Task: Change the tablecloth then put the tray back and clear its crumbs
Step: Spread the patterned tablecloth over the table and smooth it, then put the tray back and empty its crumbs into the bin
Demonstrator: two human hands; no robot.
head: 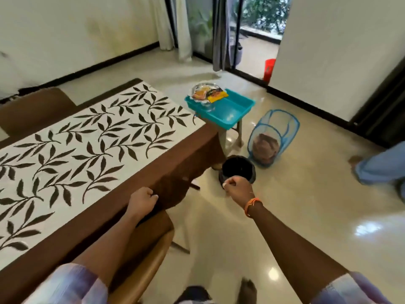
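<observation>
A white tablecloth printed with dark leaves and bordered in brown covers the counter, its brown edge hanging down the near side. The left hand is closed in a fist on that hanging brown edge near the counter's corner. The right hand is also curled narrow, held in the air just off the corner above a black bin on the floor; whether it pinches any cloth I cannot tell. At about one o'clock from the hands, beyond the counter's far end, the teal tray sits on a small stool, carrying a glass bowl and a yellow packet. Just right of the stool stands a blue mesh basket holding brownish cloth.
</observation>
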